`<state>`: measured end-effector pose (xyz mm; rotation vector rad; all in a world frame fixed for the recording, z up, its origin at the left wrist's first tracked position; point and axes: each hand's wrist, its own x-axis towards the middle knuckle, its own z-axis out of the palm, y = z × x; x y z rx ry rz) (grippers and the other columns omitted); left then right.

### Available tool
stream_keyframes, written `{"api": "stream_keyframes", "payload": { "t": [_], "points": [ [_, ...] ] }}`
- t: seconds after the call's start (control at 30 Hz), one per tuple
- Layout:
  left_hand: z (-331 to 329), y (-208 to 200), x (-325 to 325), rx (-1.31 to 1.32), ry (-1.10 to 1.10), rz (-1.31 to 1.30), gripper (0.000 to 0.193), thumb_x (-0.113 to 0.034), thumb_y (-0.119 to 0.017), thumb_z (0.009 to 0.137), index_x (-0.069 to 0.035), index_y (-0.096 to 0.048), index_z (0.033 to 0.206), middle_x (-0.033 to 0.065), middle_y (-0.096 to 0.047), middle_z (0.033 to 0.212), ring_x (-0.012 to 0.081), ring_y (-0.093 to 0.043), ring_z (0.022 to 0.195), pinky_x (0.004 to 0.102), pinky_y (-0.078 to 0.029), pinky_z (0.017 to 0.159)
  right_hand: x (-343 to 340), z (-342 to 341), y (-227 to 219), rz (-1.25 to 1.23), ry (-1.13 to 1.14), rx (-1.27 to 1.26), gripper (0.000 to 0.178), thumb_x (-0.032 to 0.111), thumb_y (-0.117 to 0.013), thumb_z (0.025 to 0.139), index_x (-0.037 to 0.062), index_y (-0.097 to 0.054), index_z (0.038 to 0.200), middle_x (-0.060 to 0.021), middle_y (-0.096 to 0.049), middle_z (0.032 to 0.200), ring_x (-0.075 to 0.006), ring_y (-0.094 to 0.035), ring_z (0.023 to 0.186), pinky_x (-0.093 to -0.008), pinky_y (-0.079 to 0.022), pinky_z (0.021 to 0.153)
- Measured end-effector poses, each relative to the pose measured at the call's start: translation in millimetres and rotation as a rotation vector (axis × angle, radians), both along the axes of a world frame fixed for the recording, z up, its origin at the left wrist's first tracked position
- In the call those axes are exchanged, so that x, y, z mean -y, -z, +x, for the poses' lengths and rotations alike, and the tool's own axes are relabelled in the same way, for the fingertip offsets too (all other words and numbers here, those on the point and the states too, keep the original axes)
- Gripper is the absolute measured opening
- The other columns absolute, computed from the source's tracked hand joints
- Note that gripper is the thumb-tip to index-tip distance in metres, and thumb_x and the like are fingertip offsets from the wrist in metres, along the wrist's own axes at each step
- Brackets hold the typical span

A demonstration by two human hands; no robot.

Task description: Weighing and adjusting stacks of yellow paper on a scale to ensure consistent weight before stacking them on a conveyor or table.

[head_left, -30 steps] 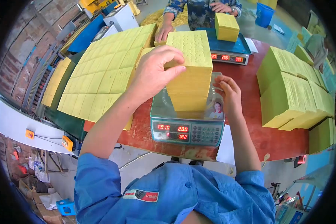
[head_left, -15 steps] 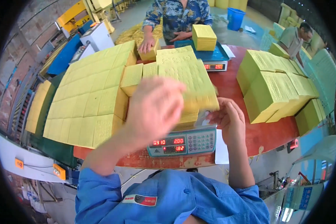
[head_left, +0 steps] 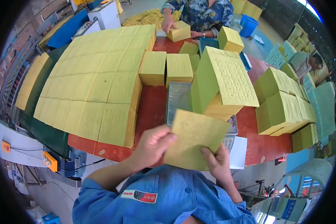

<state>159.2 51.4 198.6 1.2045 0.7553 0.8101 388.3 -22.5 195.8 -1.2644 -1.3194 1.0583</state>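
A thin square wad of yellow paper sheets is held tilted in front of my chest. My right hand grips its lower right corner, thumb on top. At the left edge, my left hand is closed, its thumb and fingertips against the paper. Just beyond stands a tall yellow paper stack with a wavy dotted pattern on top. It leans on the clear-topped weighing scale, whose display is hidden behind the wad.
A large block of yellow stacks fills the left of the red table; more stacks stand at right. Two smaller stacks sit ahead. Across the table, a person's hand rests on a yellow bundle.
The wad has come down off the scale area toward my chest, and both hands have lowered with it. The tall stack shows beyond it. The person opposite has moved a bundle toward the scale opposite.
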Motion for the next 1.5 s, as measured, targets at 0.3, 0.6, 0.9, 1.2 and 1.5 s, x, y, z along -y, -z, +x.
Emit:
{"api": "stream_keyframes", "payload": {
  "t": [0.3, 0.6, 0.9, 1.2, 1.5],
  "points": [
    [13.2, 32.0, -267.9, -0.093, -0.522, 0.080, 0.017, -0.015, -0.058, 0.089, 0.000, -0.060, 0.081, 0.0029, -0.056, 0.073, 0.0104, -0.050, 0.066, 0.0319, -0.043, 0.061, -20.8, -4.4, 20.9, -0.131, -0.092, -0.154, 0.039, 0.006, -0.050, 0.098, -0.0005, -0.044, 0.136, -0.0118, -0.067, 0.102, -0.0149, -0.065, 0.088, -0.0264, -0.053, 0.075],
    [64.4, 102.2, -361.8, -1.018, -0.550, 0.639, 0.026, -0.029, -0.065, 0.083, -0.006, -0.064, 0.095, 0.0180, -0.068, 0.089, 0.0343, -0.066, 0.079, 0.0438, -0.050, 0.071, 20.5, -0.5, 44.0, -0.182, 0.203, -0.275, 0.036, 0.002, -0.048, 0.093, -0.0015, -0.052, 0.129, -0.0087, -0.066, 0.097, -0.0143, -0.063, 0.084, -0.0264, -0.051, 0.072],
    [-36.1, 24.2, -230.6, -0.834, -0.646, 0.852, 0.029, -0.031, -0.060, 0.092, -0.006, -0.067, 0.103, 0.0060, -0.066, 0.079, 0.0154, -0.057, 0.068, 0.0318, -0.046, 0.065, 30.9, 32.1, 48.7, 0.000, 0.374, -0.393, 0.025, 0.002, -0.046, 0.095, -0.0033, -0.060, 0.115, -0.0071, -0.065, 0.087, -0.0128, -0.061, 0.075, -0.0261, -0.049, 0.070],
    [-31.8, -20.3, -114.3, -0.709, -0.779, 0.677, 0.018, -0.019, -0.064, 0.092, -0.003, -0.068, 0.098, 0.0014, -0.061, 0.076, 0.0095, -0.054, 0.070, 0.0240, -0.044, 0.065, 36.6, 89.5, 59.7, 0.028, 0.414, -0.598, 0.021, 0.007, -0.048, 0.097, -0.0026, -0.060, 0.112, -0.0080, -0.062, 0.084, -0.0147, -0.059, 0.073, -0.0270, -0.048, 0.069],
    [109.0, -89.3, -52.8, -0.417, -0.232, 1.438, 0.033, -0.004, -0.075, 0.076, -0.003, -0.066, 0.107, 0.0139, -0.063, 0.121, 0.0303, -0.060, 0.113, 0.0387, -0.047, 0.096, 37.5, 114.9, 45.2, 0.021, 0.339, -0.689, 0.018, 0.003, -0.047, 0.096, -0.0002, -0.060, 0.107, -0.0070, -0.061, 0.076, -0.0157, -0.060, 0.067, -0.0266, -0.048, 0.062]
  ]
}}
